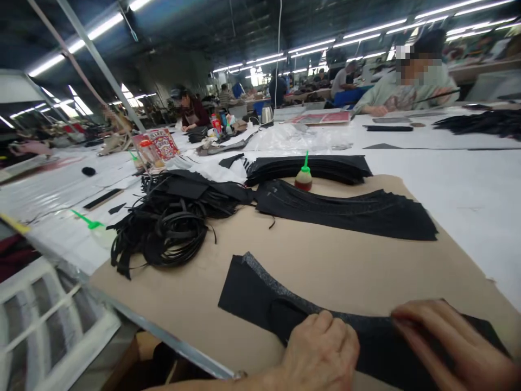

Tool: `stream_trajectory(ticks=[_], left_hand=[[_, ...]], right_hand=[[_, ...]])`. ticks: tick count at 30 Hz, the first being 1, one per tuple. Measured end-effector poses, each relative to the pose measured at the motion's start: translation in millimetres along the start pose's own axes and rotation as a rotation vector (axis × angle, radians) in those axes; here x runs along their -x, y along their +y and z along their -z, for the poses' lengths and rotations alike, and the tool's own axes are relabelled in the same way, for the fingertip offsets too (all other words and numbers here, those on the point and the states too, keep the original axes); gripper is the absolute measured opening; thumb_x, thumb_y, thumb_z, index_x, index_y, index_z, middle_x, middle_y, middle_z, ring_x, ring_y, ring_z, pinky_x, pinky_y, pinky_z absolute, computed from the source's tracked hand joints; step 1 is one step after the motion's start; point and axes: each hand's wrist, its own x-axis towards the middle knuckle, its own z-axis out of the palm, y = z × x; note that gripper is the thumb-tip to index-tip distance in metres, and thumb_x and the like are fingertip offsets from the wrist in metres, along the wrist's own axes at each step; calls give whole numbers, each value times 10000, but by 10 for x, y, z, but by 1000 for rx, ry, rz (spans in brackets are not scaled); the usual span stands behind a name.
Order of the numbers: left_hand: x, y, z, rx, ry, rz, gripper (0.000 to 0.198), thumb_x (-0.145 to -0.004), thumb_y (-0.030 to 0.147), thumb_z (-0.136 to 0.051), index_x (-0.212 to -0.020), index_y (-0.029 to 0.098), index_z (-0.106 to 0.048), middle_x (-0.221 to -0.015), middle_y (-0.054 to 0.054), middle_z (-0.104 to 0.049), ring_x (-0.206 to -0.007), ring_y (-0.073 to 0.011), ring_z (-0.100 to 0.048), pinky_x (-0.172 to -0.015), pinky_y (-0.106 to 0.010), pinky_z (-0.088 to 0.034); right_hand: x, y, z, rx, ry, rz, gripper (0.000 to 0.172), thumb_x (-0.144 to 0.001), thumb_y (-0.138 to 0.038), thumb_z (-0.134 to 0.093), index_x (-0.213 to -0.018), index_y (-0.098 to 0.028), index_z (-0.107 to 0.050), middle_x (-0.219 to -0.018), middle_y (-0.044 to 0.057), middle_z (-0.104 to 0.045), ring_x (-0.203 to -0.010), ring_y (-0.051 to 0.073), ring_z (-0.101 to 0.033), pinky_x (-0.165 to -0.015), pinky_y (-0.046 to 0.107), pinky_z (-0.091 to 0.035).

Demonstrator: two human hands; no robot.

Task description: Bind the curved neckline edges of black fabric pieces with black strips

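A curved black panel point(249, 296) of fabric or leather-like sheet lies at the front of the brown board, with a greyish speckled band along its inner curve. A narrow black strip point(287, 305) makes a loop on it and runs under my left hand point(321, 350). That hand is closed, its curled fingers pressed at the curved edge; the fingertips are hidden. Farther right, my right hand point(451, 342) is slightly blurred, with its fingers bent together and their tips at the same edge. The panel's right end passes beneath this hand.
Behind lie a stack of curved black pieces point(345, 213), another stack point(325, 165) and a heap of black strips point(175, 228). Green-tipped bottles stand at the back point(303, 178) and the left point(100, 231). A white plastic chair point(44, 320) adjoins the table edge. Co-workers sit beyond.
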Motion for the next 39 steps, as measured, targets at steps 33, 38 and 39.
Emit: stream_trajectory(ticks=[33,38,39], left_hand=[[39,-1074,632,558,-260,828,115,-678,124,-550,-721,194,-631,-708,31,-633,-695,-141,-562,-617,-229,-340],[-17,-1018,675,405,-301,787,141,-683,102,-536,-713,206,-626,-684,37,-632,-678,-138,-568,-610,-230,-325],[-20,-1014,676,396,-305,784,144,-685,98,-537,-715,207,-626,-689,37,-635,-680,-138,-569,-609,-229,-325]], right_hand=[[-85,-693,-495,158,-101,323,615,-723,16,-401,-1268,-218,-564,-991,32,-659,-875,179,-580,-787,306,-495],[-105,-659,-531,124,-83,332,612,-714,22,-391,-1243,-220,-582,-962,20,-659,-854,184,-572,-776,315,-484],[-108,-654,-531,125,-84,342,606,-719,18,-392,-1243,-218,-583,-957,22,-660,-850,186,-573,-774,317,-485]])
